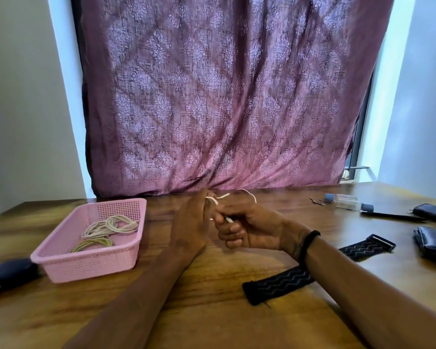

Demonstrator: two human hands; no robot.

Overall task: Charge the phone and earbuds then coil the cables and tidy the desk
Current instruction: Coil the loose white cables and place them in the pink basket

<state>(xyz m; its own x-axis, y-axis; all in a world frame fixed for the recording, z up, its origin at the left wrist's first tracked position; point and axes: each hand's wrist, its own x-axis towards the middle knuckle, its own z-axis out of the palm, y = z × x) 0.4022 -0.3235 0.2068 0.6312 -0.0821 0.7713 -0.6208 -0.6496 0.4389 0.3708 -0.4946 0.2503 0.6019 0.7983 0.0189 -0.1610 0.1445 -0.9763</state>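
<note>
A wide wooden desk (212, 311) runs in front of a patterned mauve curtain (224, 96). On its left side sits a pink plastic basket (126, 258) holding pale coiled cables (111, 226) and a greenish loop (93, 244); a dark pouch (8, 272) lies just beside the basket. A black elastic strap (287, 280) crosses the desk under the right forearm, with dark wallets (431, 243) and a clear bottle (347, 201) further right. In the middle, both hands meet above the desk. The left hand (189, 230) stands edge-on with fingers fairly straight, and a thin white cable (223, 196) loops over them. The right hand (247, 227) is curled in a loose fist, pinching the cable near what looks like its plug. No phone or earbuds can be clearly picked out. This appears to be the coiling step: even loops, light tension and a tucked end should keep the coil neat for the basket.
</note>
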